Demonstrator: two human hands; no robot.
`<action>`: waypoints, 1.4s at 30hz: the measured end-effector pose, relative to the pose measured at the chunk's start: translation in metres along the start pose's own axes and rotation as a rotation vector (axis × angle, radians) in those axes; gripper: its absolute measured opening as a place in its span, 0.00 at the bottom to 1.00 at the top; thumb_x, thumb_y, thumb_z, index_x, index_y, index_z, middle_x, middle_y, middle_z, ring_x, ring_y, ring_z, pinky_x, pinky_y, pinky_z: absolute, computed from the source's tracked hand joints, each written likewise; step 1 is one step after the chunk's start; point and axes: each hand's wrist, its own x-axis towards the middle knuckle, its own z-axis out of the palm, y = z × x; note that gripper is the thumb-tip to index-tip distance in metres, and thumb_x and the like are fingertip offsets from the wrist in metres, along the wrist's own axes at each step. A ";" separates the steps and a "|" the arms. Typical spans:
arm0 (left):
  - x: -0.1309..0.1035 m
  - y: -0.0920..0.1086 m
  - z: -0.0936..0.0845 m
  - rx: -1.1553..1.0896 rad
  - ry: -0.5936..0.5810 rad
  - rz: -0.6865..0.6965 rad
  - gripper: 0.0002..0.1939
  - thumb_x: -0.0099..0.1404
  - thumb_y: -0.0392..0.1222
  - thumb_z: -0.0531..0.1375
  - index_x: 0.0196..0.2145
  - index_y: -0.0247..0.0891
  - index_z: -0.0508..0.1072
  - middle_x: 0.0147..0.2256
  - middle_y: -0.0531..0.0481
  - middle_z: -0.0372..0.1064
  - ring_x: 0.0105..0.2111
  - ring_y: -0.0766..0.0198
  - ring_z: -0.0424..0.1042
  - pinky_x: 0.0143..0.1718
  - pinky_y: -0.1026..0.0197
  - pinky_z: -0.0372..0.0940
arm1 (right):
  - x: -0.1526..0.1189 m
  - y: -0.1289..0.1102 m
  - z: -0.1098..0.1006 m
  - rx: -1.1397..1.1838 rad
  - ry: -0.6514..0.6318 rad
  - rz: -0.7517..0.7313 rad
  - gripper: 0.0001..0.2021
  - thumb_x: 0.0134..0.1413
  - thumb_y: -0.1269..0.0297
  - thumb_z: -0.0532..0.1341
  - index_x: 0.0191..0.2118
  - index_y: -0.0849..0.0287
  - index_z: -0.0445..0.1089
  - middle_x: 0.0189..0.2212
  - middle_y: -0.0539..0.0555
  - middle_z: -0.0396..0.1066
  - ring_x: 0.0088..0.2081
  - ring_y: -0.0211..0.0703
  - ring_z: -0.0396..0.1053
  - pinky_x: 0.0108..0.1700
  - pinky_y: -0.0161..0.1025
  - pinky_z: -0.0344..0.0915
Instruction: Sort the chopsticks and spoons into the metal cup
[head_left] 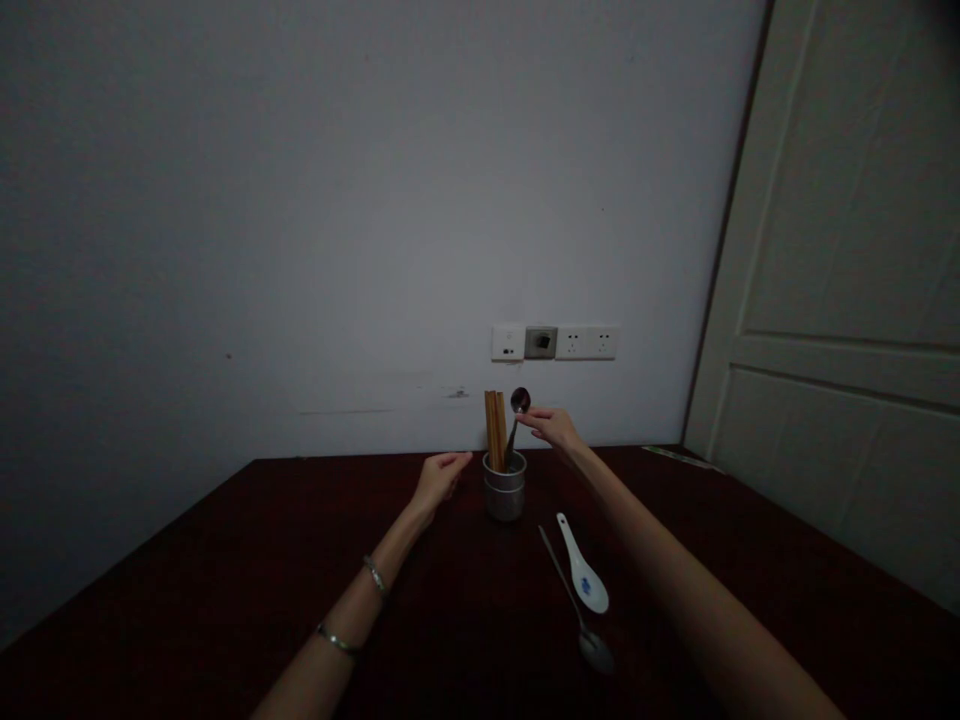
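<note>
A metal cup (505,495) stands upright on the dark table, with wooden chopsticks (496,430) in its left side. My right hand (551,425) pinches a metal spoon (520,401) just below its bowl; the bowl points up and the handle reaches down into the cup. Left of the cup, my left hand (441,480) hovers without touching it, fingers pressed together and nothing visible in them. A white spoon with a blue mark (589,585) and a long metal spoon (596,652) lie to the right and nearer to me.
Behind the dark red-brown table (300,540) rises a pale wall with a row of sockets and switches (572,343). A light panelled door (840,300) stands along the right side. A thin strip (682,458) lies at the table's back right edge.
</note>
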 end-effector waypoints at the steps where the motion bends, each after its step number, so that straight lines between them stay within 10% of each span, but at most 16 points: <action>1: 0.001 -0.002 -0.001 0.002 -0.006 -0.010 0.27 0.46 0.61 0.61 0.32 0.32 0.71 0.13 0.63 0.47 0.12 0.76 0.45 0.14 0.69 0.40 | 0.001 0.005 0.002 -0.034 -0.009 0.004 0.17 0.24 0.53 0.68 0.20 0.62 0.71 0.27 0.54 0.70 0.33 0.41 0.64 0.32 0.37 0.60; 42: 0.004 -0.025 -0.001 0.087 -0.125 -0.095 0.30 0.49 0.64 0.57 0.32 0.30 0.71 0.13 0.62 0.47 0.12 0.76 0.44 0.14 0.69 0.39 | 0.002 0.062 0.024 -0.229 -0.312 0.093 0.08 0.33 0.63 0.67 0.19 0.65 0.73 0.15 0.48 0.68 0.21 0.33 0.61 0.26 0.30 0.56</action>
